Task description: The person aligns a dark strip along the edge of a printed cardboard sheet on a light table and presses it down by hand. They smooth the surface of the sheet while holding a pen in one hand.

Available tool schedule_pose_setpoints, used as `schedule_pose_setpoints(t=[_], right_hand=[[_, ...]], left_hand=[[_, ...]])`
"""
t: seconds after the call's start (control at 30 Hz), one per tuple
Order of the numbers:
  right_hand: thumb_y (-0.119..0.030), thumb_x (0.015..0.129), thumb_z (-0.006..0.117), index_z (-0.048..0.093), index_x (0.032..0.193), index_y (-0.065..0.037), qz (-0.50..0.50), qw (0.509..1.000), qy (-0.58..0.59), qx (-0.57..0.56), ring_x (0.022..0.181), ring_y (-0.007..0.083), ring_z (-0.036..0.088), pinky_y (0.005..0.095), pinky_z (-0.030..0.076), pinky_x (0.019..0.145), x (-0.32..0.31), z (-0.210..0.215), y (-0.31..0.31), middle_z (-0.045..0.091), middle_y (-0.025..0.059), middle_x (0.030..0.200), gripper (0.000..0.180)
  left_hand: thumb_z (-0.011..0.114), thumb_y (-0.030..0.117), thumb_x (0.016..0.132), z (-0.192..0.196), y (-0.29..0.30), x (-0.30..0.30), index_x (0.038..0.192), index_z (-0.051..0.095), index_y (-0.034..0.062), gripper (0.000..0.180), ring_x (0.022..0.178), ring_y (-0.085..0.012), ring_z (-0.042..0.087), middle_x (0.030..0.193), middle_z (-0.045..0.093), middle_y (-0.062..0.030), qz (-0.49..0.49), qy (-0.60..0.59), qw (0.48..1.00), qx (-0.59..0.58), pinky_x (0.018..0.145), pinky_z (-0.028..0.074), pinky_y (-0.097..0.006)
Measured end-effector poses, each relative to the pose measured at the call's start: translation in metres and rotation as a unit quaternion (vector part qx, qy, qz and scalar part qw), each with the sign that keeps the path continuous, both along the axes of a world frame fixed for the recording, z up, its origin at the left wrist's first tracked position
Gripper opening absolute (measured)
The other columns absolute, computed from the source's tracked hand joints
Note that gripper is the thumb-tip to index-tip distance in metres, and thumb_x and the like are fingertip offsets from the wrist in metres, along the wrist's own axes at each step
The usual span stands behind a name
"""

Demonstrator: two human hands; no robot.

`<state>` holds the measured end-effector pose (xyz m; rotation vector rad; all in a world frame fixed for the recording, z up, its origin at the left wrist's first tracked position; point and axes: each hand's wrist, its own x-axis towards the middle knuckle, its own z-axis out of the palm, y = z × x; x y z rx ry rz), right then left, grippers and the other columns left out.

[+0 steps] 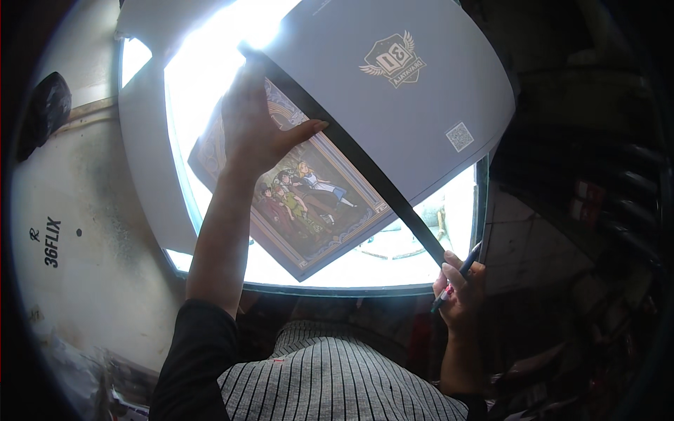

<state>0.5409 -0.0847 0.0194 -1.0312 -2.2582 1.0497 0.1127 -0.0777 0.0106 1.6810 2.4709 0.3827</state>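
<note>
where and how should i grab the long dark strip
Probably the lower right end, from the near right side: the long dark strip is narrow, straight and slants down to that end, so a pinch across its width should suit. The right hand is there, also holding a pen; the left hand lies at the upper part.

A lettered crest (393,59) and square code (460,137) are printed on the grey sheet (400,116), black lettering (53,243) on the pale surface (91,182).
</note>
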Motion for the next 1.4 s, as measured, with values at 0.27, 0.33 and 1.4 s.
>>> schedule_pose_setpoints(t=[0.27, 0.33, 1.4], right_hand=[[0.008, 0.072, 0.078, 0.065, 0.120, -0.012, 0.012, 1.000, 0.021, 0.013, 0.096, 0.0212, 0.057, 0.0291, 0.051, 0.071, 0.0004, -0.0047, 0.0013, 0.069, 0.0115, 0.124, 0.054], [0.007, 0.072, 0.079, 0.065, 0.119, -0.012, 0.016, 1.000, 0.015, 0.020, 0.095, 0.0213, 0.056, 0.0294, 0.052, 0.070, -0.0017, -0.0024, 0.0036, 0.069, 0.0120, 0.123, 0.053], [0.007, 0.071, 0.078, 0.067, 0.114, -0.010, 0.003, 0.999, 0.020, -0.038, 0.095, 0.0216, 0.057, 0.0309, 0.052, 0.073, 0.0043, -0.0018, 0.0010, 0.070, 0.0127, 0.121, 0.047]], left_hand=[[0.076, 0.072, 0.069, -0.0005, 0.0007, 0.0002, 0.156, 0.021, 0.0049, 0.123, 0.149, -0.0420, 0.021, 0.159, 0.027, -0.0246, -0.001, 0.005, 1.000, 0.000, 0.120, 0.017, -0.059], [0.081, 0.071, 0.063, -0.0034, 0.0022, -0.0038, 0.148, 0.035, -0.0001, 0.120, 0.125, -0.0410, 0.050, 0.131, 0.055, -0.0220, -0.063, 0.075, 0.988, 0.119, 0.105, 0.038, -0.054], [0.073, 0.076, 0.069, 0.0046, 0.0019, 0.0037, 0.157, 0.019, 0.0055, 0.124, 0.150, -0.0417, 0.020, 0.159, 0.025, -0.0246, 0.005, 0.003, 1.000, -0.010, 0.120, 0.017, -0.058]])
